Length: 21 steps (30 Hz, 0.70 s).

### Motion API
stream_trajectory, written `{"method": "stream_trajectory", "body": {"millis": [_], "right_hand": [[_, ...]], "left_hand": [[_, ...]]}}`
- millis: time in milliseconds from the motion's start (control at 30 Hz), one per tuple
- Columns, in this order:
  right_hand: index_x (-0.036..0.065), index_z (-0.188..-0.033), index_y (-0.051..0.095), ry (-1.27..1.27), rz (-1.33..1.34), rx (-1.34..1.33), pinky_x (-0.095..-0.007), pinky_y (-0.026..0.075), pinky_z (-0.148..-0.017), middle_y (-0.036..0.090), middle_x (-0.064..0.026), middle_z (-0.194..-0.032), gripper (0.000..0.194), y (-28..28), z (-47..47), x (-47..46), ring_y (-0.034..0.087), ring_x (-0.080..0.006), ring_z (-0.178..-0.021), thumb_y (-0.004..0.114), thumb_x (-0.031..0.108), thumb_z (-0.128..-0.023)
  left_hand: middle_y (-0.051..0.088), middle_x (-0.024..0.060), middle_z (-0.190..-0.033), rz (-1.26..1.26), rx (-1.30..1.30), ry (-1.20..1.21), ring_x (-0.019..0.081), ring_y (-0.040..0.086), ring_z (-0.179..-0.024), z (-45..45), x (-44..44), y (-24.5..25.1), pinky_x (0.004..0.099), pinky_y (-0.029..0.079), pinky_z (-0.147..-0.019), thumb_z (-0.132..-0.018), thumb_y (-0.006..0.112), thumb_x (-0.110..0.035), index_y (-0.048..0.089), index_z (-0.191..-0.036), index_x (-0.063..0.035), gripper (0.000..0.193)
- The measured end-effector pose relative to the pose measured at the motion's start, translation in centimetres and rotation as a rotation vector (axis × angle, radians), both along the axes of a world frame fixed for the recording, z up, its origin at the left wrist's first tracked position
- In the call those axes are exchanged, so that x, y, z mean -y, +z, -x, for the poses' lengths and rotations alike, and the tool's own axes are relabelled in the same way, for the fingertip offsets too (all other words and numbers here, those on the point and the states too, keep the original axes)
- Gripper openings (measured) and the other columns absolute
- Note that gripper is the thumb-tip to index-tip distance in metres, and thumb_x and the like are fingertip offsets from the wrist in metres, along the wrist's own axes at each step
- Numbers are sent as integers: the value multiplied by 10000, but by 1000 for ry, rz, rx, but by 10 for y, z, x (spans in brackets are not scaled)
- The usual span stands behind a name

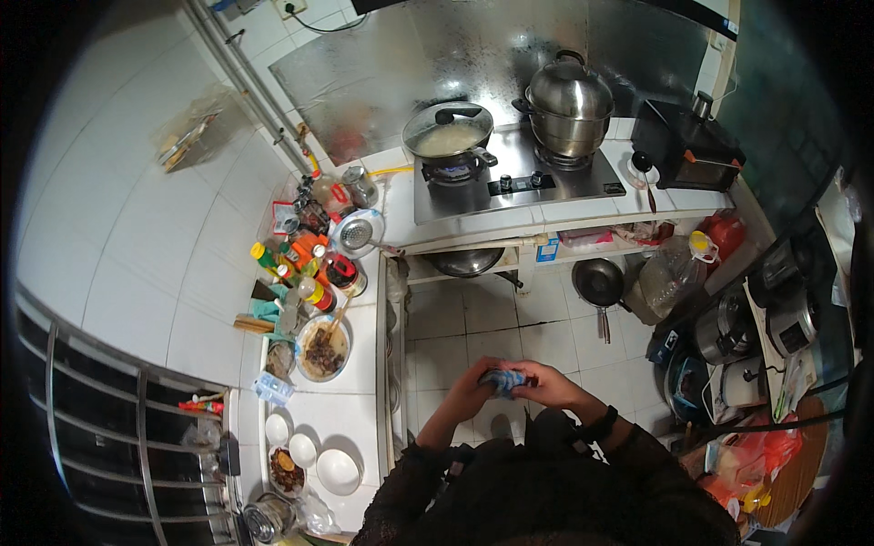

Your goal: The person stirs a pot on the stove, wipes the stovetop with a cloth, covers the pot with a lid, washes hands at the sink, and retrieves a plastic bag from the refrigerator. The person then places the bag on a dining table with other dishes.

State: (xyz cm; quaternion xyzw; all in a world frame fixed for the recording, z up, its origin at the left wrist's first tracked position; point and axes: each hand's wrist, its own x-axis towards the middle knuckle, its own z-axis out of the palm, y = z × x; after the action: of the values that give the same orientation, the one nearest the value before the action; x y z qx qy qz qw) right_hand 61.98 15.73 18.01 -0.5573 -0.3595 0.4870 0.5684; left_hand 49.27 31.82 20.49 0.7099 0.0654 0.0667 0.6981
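Note:
Together, my left hand (470,390) and my right hand (550,386) grip a small blue-and-white cloth or packet (504,380) in front of my body. Its exact kind is unclear, since fingers cover both ends. A dark band circles my right wrist. Beyond my hands stands a gas stove (471,200). A frying pan (447,140) with a glass lid sits on its left burner, pale food showing through. On the right burner is a domed stainless steel steamer pot (572,109). Left of me, a bowl (321,348) holds dark food, pale liquid and chopsticks.
White bowls (339,471) and a dish of dark food (287,471) stand on the left counter (328,409). Sauce bottles (317,293) and a skimmer (357,233) are farther along it. A small pan (599,282) is low ahead; pots (724,327) line the right.

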Motion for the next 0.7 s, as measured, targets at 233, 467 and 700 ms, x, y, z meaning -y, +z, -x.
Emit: {"method": "stream_trajectory", "body": {"millis": [233, 467, 700], "right_hand": [[13, -834, 553, -90, 110, 301, -258, 396, -606, 519, -38, -714, 190, -6, -103, -43, 475, -79, -674, 560, 202, -847], [35, -968, 523, -321, 27, -208, -247, 400, -677, 510, -13, -826, 241, -16, -231, -65, 463, -83, -775, 533, 258, -876], [50, -915, 541, -813, 40, 185, -265, 409, -684, 500, -21, -849, 193, -47, -398, -61, 487, -127, -785, 510, 237, -877]], "left_hand": [[522, 105, -1053, -273, -68, 84, 254, 518, -1020, -80, -55, -1, 329, 417, -860, -671, 537, 139, 524, -1030, -49, 405], [566, 151, -985, -423, -504, 225, 216, 590, -804, -190, -79, -8, 311, 471, -679, -735, 543, -21, 515, -1100, -45, 367], [478, 105, -1124, -195, -277, 336, 195, 559, -900, -291, -81, -48, 307, 478, -725, -795, 564, -49, 465, -1167, -74, 386]]}}
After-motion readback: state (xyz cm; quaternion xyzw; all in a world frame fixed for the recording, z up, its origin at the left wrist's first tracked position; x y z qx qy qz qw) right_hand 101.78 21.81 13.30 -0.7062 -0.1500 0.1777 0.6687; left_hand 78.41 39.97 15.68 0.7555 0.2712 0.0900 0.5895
